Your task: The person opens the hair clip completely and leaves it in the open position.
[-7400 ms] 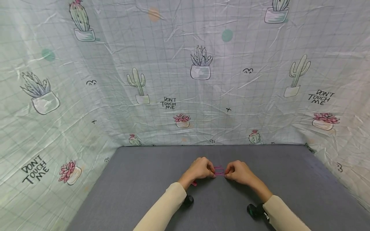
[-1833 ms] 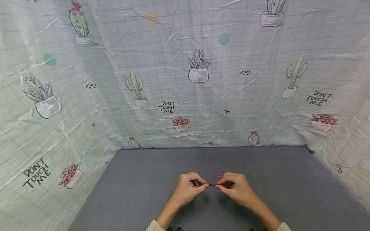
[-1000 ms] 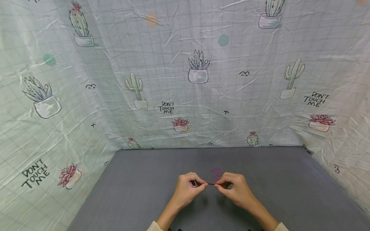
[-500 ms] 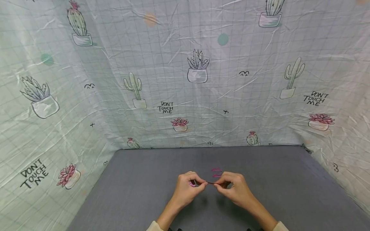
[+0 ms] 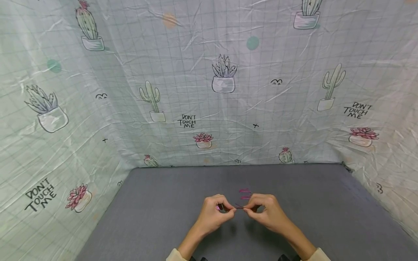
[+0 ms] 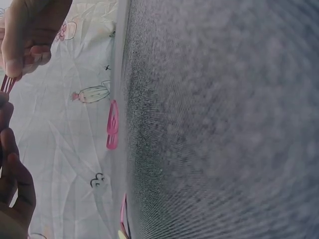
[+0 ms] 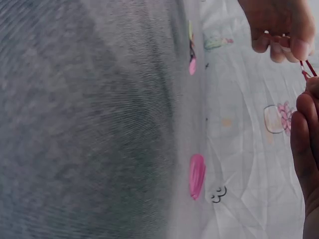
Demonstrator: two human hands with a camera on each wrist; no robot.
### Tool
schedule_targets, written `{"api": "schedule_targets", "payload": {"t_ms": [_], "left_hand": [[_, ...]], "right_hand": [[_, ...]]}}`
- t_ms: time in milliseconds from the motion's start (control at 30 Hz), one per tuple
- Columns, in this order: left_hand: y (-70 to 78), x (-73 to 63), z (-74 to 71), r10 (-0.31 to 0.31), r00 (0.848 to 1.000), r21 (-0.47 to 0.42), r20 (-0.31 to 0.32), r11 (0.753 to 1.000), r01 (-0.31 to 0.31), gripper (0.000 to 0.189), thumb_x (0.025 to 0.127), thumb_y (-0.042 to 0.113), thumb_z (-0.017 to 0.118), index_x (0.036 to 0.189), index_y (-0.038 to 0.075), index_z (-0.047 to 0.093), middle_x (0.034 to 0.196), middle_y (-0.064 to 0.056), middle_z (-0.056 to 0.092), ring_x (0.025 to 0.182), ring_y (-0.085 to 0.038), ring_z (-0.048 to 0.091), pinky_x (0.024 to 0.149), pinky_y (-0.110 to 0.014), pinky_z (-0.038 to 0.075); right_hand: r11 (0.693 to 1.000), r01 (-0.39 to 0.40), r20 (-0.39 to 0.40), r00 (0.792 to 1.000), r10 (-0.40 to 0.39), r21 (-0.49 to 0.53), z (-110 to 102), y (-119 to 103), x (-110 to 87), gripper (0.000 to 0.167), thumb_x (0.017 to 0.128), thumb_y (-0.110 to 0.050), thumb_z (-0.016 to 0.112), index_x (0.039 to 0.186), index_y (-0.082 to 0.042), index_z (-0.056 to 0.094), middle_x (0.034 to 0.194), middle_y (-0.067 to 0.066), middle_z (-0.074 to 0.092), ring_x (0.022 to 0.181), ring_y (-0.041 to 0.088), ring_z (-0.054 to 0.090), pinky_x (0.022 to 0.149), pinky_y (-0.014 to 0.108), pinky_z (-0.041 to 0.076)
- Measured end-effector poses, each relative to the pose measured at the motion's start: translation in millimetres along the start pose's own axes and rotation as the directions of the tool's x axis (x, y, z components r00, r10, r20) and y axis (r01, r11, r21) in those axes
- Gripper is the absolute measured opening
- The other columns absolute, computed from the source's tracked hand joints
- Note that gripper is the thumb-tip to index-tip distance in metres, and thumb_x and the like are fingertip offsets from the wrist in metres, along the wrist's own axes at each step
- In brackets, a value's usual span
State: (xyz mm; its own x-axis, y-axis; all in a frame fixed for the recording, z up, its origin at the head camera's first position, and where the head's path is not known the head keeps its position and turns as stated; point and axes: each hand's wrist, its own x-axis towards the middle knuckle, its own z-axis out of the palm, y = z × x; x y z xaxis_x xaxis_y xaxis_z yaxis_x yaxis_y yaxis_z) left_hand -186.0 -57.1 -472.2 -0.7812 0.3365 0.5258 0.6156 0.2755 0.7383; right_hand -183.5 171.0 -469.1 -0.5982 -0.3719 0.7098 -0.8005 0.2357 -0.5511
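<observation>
A dark red snap hair clip (image 5: 240, 207) is stretched between my two hands, just above the table. My left hand (image 5: 211, 214) pinches one end with thumb and forefinger. The other end is pinched by my right hand (image 5: 267, 213). Thin separate prongs of the clip (image 7: 309, 68) show between the fingertips in the right wrist view; the ends are hidden by fingers. Beyond the right hand, pink hair clips (image 5: 245, 190) lie side by side on the table. A bit of pink (image 5: 217, 207) shows through the gap in the left hand's fingers.
The grey table (image 5: 163, 203) meets a cactus-printed cloth (image 5: 183, 90) behind and at both sides. Toward the left, pink, dark and yellow pieces (image 6: 123, 216) lie on the table, seen low in the left wrist view.
Earlier, both hands were at the pink clips farther back; since then they have come nearer, holding the red clip. Over the last half second a thin prong has lifted away from its body.
</observation>
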Motion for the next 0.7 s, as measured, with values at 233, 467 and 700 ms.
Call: {"api": "schedule_targets", "payload": {"t_ms": [233,467,700], "left_hand": [[-1.4,0.5,-1.2,0.009,1.0,-0.001,-0.002,1.0,-0.009,0.017,0.081,0.004,0.083,0.074,0.018,0.076,0.073,0.002,0.071,0.069,-0.004,0.06,0.064,-0.024,0.054],[-1.0,0.3,-2.4,-0.022,1.0,-0.005,0.016,1.0,0.022,0.016,0.08,0.005,0.083,0.075,0.018,0.076,0.074,0.001,0.072,0.069,-0.01,0.063,0.065,-0.028,0.057],[-1.4,-0.9,-3.7,-0.028,0.999,-0.004,0.03,1.0,0.028,0.014,0.081,0.007,0.083,0.076,0.018,0.077,0.075,0.0,0.072,0.069,-0.025,0.066,0.064,-0.033,0.058]], "right_hand": [[1.0,0.017,0.015,1.0,-0.017,0.007,-1.2,3.6,-0.9,0.034,0.079,0.009,0.082,0.086,-0.024,0.076,0.079,-0.006,0.072,0.066,0.001,0.065,0.06,0.017,0.055],[0.999,0.031,0.021,0.999,-0.031,0.025,-0.8,6.0,-2.1,0.03,0.081,0.009,0.081,0.087,-0.02,0.077,0.079,-0.002,0.072,0.067,0.001,0.065,0.06,0.017,0.055],[0.999,0.014,0.046,0.999,-0.016,0.045,-1.5,5.1,-2.6,0.029,0.081,0.009,0.08,0.087,-0.02,0.078,0.079,-0.004,0.071,0.066,-0.001,0.064,0.059,0.018,0.055]]}}
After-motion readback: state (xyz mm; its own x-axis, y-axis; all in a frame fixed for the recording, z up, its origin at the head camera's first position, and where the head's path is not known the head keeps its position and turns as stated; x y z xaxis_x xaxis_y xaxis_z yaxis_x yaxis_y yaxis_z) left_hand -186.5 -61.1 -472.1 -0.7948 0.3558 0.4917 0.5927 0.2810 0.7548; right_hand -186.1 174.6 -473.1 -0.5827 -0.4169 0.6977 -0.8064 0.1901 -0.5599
